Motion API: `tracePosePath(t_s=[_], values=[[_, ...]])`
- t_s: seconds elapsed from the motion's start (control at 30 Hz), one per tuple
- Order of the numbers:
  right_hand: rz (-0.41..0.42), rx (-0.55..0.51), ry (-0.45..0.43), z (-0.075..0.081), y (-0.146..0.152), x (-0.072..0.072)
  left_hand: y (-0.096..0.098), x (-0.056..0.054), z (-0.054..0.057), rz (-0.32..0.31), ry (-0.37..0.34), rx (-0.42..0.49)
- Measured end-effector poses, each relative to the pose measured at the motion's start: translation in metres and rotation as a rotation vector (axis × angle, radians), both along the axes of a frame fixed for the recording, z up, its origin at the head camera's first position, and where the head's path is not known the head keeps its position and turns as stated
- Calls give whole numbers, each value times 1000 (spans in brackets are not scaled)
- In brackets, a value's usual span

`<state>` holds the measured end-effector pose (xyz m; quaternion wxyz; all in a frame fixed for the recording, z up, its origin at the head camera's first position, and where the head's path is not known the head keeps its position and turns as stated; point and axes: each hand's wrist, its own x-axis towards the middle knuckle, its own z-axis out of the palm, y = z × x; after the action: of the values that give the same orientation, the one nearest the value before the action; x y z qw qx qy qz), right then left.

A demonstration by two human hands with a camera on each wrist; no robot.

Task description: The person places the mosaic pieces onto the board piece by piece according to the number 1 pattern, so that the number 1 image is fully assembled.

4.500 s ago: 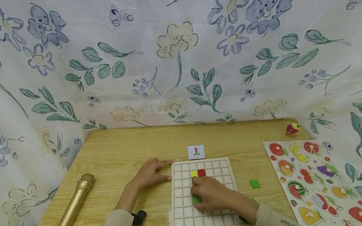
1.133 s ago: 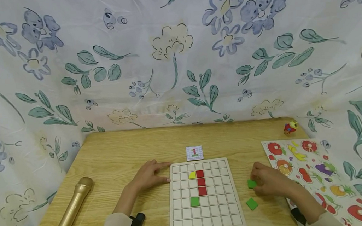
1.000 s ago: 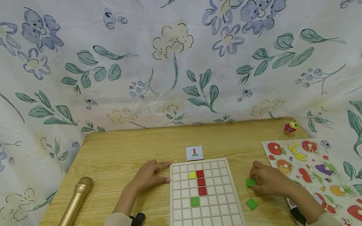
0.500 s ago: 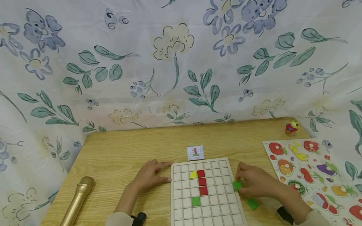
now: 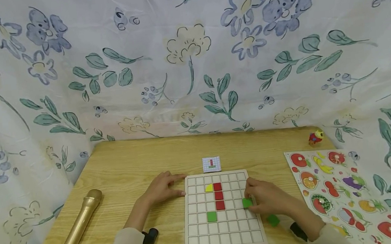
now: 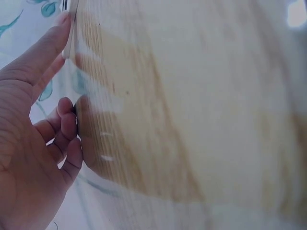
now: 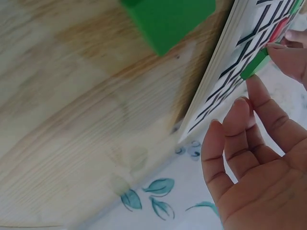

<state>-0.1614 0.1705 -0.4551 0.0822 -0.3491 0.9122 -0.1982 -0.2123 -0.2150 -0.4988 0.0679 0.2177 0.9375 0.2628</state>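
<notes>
A wooden grid board lies on the table. On its squares are a column of red tiles, a yellow piece with a rounded side and a green tile. My right hand pinches another green square tile between thumb and index finger, over the board's right side; the right wrist view also shows this pinched tile. My left hand rests at the board's left edge, index finger and thumb stretched out against it, the other fingers bent loosely in the left wrist view.
One loose green tile lies right of the board. A small pattern card sits behind it. Farther right are a fruit puzzle board and a toy figure. A gold microphone lies at left.
The right hand has left the earlier placed tiles, picked up a green tile from the table at right and carried it left over the board. The left hand keeps its place.
</notes>
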Motion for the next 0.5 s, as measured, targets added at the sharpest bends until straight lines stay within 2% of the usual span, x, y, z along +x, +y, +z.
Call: tracePosePath(t_s=[0.3, 0.5], values=[[32, 15, 10, -3, -16, 1, -1, 0, 0, 0, -3, 3], [82, 29, 16, -2, -31, 1, -1, 0, 0, 1, -10, -2]])
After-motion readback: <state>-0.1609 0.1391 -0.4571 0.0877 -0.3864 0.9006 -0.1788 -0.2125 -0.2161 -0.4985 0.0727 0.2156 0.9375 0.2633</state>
